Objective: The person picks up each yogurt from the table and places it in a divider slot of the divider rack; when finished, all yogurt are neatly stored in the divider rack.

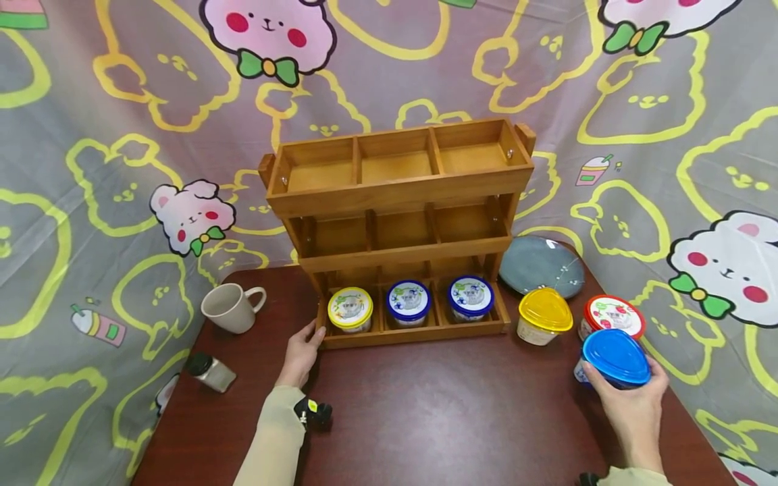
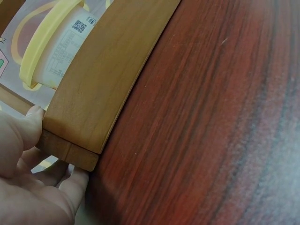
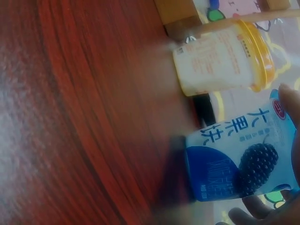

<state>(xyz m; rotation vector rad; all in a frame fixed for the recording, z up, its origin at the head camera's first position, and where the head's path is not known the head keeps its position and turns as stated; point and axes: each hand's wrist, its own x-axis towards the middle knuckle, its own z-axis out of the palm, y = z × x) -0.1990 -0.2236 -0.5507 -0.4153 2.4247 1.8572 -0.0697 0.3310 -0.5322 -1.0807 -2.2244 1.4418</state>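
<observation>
My left hand (image 1: 300,356) holds the lower left corner of a three-tier wooden rack (image 1: 398,190), thumb and fingers about the end of its bottom rail (image 2: 101,79). In the bottom tier sit a yellow-lidded round tub (image 1: 350,309) and two blue-lidded round tubs (image 1: 409,302), one per compartment. On the right, my right hand (image 1: 635,408) grips a blue-lidded yogurt cup (image 1: 616,358) from the side. Its wall shows a dark berry picture in the right wrist view. Beside it are a yellow-lidded cup (image 1: 543,316) and a red-lidded tub (image 1: 614,316).
A grey-blue plate (image 1: 529,266) lies behind the yellow-lidded cup. To the left stand a beige mug (image 1: 229,308) and a small jar with a black lid (image 1: 211,372), lying tilted. A patterned cloth (image 1: 389,61) hangs behind and around the dark wooden table (image 1: 425,418).
</observation>
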